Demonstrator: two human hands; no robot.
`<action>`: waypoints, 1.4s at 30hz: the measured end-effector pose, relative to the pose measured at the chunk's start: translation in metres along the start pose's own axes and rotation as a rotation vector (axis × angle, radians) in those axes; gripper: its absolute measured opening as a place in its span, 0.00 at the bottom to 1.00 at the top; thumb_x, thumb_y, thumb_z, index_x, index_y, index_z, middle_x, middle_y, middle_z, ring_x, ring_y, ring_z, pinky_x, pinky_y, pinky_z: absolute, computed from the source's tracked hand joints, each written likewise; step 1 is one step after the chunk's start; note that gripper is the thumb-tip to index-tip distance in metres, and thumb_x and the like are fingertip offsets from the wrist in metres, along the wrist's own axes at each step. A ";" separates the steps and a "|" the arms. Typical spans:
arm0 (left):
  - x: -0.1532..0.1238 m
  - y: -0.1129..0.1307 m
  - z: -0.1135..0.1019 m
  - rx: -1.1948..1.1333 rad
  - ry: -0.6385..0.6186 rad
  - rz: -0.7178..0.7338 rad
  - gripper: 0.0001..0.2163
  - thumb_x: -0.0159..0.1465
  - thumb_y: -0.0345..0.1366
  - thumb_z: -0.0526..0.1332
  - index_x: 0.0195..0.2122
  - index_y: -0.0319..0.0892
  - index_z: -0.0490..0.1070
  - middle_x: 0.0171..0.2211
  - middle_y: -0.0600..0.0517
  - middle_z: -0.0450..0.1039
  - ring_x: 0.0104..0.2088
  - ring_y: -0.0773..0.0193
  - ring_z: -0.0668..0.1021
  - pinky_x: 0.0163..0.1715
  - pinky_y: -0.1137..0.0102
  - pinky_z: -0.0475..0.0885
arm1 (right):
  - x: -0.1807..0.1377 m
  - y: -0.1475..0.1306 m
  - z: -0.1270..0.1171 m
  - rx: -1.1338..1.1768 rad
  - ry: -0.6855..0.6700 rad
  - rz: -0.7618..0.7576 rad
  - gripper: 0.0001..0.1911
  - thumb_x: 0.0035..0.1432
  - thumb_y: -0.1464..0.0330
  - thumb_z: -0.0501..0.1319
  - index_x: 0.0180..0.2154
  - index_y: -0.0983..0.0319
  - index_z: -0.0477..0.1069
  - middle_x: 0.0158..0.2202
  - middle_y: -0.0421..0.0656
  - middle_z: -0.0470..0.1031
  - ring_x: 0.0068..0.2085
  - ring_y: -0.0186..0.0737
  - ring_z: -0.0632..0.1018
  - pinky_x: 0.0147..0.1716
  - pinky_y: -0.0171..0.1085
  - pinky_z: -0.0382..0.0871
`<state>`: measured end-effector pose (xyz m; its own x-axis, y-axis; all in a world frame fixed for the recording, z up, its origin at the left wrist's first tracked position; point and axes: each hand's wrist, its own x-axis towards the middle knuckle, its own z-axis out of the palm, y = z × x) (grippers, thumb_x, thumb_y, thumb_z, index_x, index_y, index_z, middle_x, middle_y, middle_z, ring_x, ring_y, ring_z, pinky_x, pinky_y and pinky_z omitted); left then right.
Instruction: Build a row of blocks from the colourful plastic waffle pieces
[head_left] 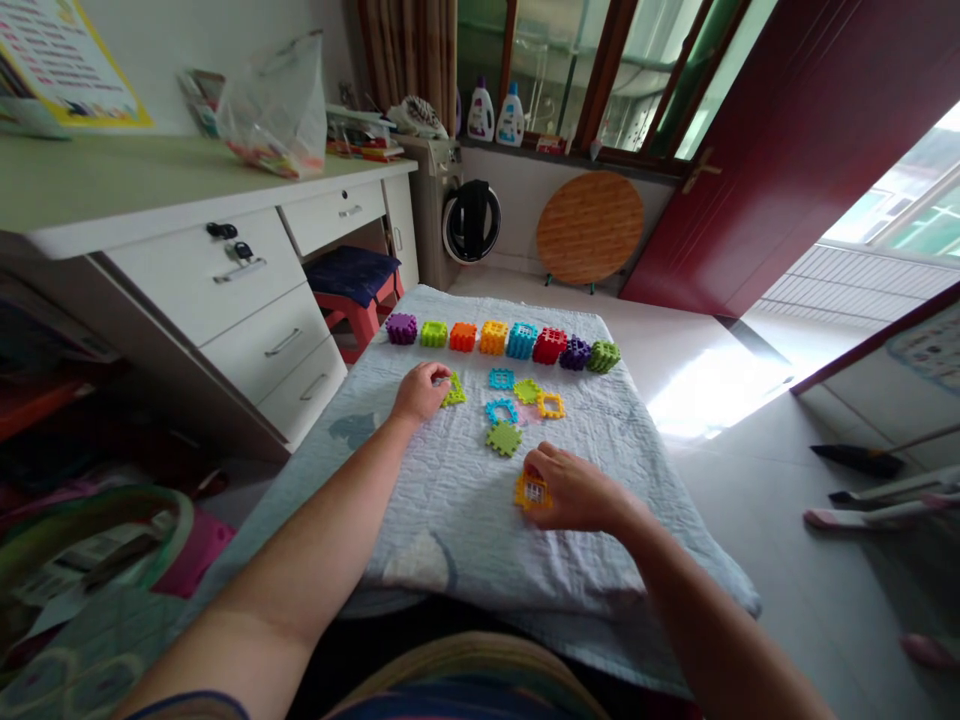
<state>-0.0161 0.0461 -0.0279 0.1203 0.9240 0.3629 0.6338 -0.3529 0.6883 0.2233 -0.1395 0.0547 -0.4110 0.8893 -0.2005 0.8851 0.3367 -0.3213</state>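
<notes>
My left hand (420, 391) rests on the quilted cloth (450, 500), fingers curled on a yellow-green flat puzzle piece (454, 391). My right hand (574, 488) is closed round an orange-yellow piece (531, 492) nearer to me. Between the hands lie loose flat pieces: a blue one (501, 379), a blue ring-shaped one (500, 410), a green one (504, 438), a lime one (527, 391) and a yellow frame (551, 405). Along the far edge stands a row of several assembled cubes, from purple (401, 328) on the left to green (603, 356) on the right.
A white desk with drawers (247, 290) stands at the left, a red stool (356, 290) tucked under it. A round wooden board (589, 226) leans on the far wall. A dark red door (787, 150) is at the right. Brooms (862, 470) lie on the floor.
</notes>
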 end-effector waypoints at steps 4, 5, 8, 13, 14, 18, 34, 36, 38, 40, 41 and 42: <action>0.000 -0.001 0.000 0.006 -0.002 0.001 0.08 0.54 0.31 0.58 0.34 0.41 0.74 0.35 0.49 0.76 0.36 0.61 0.77 0.42 0.67 0.72 | 0.005 0.018 -0.014 0.176 -0.007 -0.046 0.08 0.57 0.68 0.55 0.36 0.60 0.73 0.31 0.41 0.75 0.31 0.36 0.73 0.31 0.34 0.62; 0.000 -0.001 0.000 0.006 -0.003 0.001 0.08 0.54 0.31 0.58 0.34 0.41 0.74 0.35 0.49 0.76 0.36 0.61 0.77 0.42 0.67 0.72 | 0.007 0.025 -0.015 0.197 0.007 -0.042 0.10 0.59 0.70 0.53 0.34 0.60 0.73 0.29 0.40 0.75 0.30 0.35 0.73 0.31 0.34 0.62; 0.000 -0.001 0.000 0.003 -0.001 -0.003 0.07 0.54 0.31 0.58 0.34 0.41 0.74 0.35 0.49 0.76 0.36 0.61 0.77 0.42 0.67 0.72 | 0.011 0.045 -0.012 0.147 0.186 0.047 0.10 0.58 0.73 0.54 0.37 0.61 0.73 0.34 0.43 0.75 0.33 0.36 0.73 0.34 0.35 0.63; 0.001 0.000 0.000 0.000 -0.006 -0.009 0.07 0.54 0.32 0.59 0.33 0.42 0.74 0.34 0.50 0.76 0.36 0.61 0.77 0.42 0.68 0.72 | 0.010 0.053 0.000 0.046 0.285 0.152 0.16 0.55 0.61 0.62 0.44 0.61 0.70 0.43 0.47 0.70 0.38 0.40 0.73 0.38 0.38 0.65; 0.001 0.000 0.000 0.001 -0.007 -0.008 0.07 0.54 0.31 0.59 0.33 0.42 0.74 0.35 0.50 0.76 0.36 0.61 0.77 0.42 0.68 0.72 | 0.009 0.049 0.002 0.025 0.244 0.158 0.18 0.52 0.58 0.64 0.42 0.61 0.70 0.42 0.47 0.70 0.38 0.41 0.73 0.36 0.38 0.65; 0.001 0.000 0.000 0.002 -0.008 -0.004 0.07 0.54 0.31 0.58 0.33 0.41 0.74 0.35 0.49 0.76 0.36 0.61 0.77 0.42 0.68 0.72 | 0.007 0.033 0.007 -0.094 0.163 0.209 0.20 0.46 0.57 0.67 0.37 0.61 0.69 0.38 0.46 0.69 0.36 0.43 0.71 0.32 0.37 0.62; 0.001 0.000 0.000 -0.016 -0.002 0.005 0.07 0.54 0.32 0.59 0.33 0.42 0.74 0.34 0.50 0.75 0.36 0.61 0.77 0.42 0.68 0.72 | 0.072 0.099 -0.021 -0.076 0.322 0.115 0.20 0.46 0.71 0.64 0.44 0.61 0.69 0.42 0.46 0.67 0.45 0.44 0.69 0.46 0.40 0.62; 0.001 0.000 0.000 -0.022 -0.004 0.003 0.07 0.54 0.32 0.58 0.33 0.42 0.74 0.34 0.50 0.76 0.36 0.61 0.77 0.42 0.67 0.72 | 0.077 0.103 -0.016 -0.092 0.306 0.127 0.19 0.47 0.71 0.64 0.44 0.62 0.69 0.41 0.46 0.68 0.44 0.44 0.70 0.46 0.41 0.62; 0.001 0.000 0.000 -0.029 -0.005 0.002 0.07 0.54 0.32 0.58 0.33 0.42 0.74 0.34 0.50 0.76 0.36 0.61 0.77 0.42 0.67 0.72 | 0.078 0.106 -0.014 -0.104 0.288 0.119 0.18 0.47 0.70 0.64 0.43 0.62 0.69 0.41 0.46 0.69 0.43 0.44 0.70 0.46 0.41 0.61; 0.001 0.001 -0.001 -0.031 -0.009 -0.001 0.07 0.54 0.31 0.58 0.33 0.42 0.74 0.34 0.50 0.76 0.36 0.61 0.77 0.42 0.67 0.72 | 0.079 0.108 -0.015 -0.111 0.261 0.092 0.17 0.48 0.70 0.65 0.42 0.62 0.69 0.40 0.46 0.70 0.43 0.44 0.70 0.45 0.41 0.61; 0.001 0.001 -0.001 -0.030 -0.010 -0.003 0.07 0.54 0.31 0.58 0.33 0.42 0.74 0.34 0.50 0.76 0.36 0.61 0.77 0.42 0.67 0.72 | 0.079 0.109 -0.017 -0.114 0.245 0.077 0.17 0.47 0.70 0.65 0.42 0.62 0.69 0.40 0.46 0.70 0.43 0.44 0.70 0.45 0.40 0.62; 0.000 0.002 -0.002 -0.029 -0.010 -0.005 0.07 0.54 0.31 0.59 0.33 0.42 0.74 0.34 0.50 0.76 0.36 0.61 0.77 0.42 0.67 0.72 | 0.080 0.108 -0.019 -0.117 0.230 0.068 0.17 0.47 0.70 0.65 0.42 0.62 0.69 0.40 0.46 0.70 0.42 0.43 0.70 0.44 0.40 0.62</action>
<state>-0.0161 0.0456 -0.0255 0.1248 0.9272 0.3533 0.6123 -0.3521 0.7079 0.2905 -0.0263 0.0213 -0.3012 0.9536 0.0020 0.9338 0.2953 -0.2022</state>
